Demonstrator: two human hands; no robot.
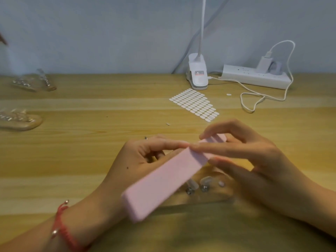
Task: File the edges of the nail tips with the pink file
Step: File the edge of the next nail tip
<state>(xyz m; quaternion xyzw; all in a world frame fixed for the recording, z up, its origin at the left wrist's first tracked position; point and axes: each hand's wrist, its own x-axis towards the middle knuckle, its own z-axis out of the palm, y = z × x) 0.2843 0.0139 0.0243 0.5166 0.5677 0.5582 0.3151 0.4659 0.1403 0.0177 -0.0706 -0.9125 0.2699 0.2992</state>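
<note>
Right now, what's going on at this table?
A person is working with a pink file, gripped at its far end by the right hand. Fingertips of the left hand meet the file's upper edge, apparently pressing something small against it, too blurred to identify. Below the hands, clear nail tips stand on the wooden table. A sheet of white stickers lies beyond.
</note>
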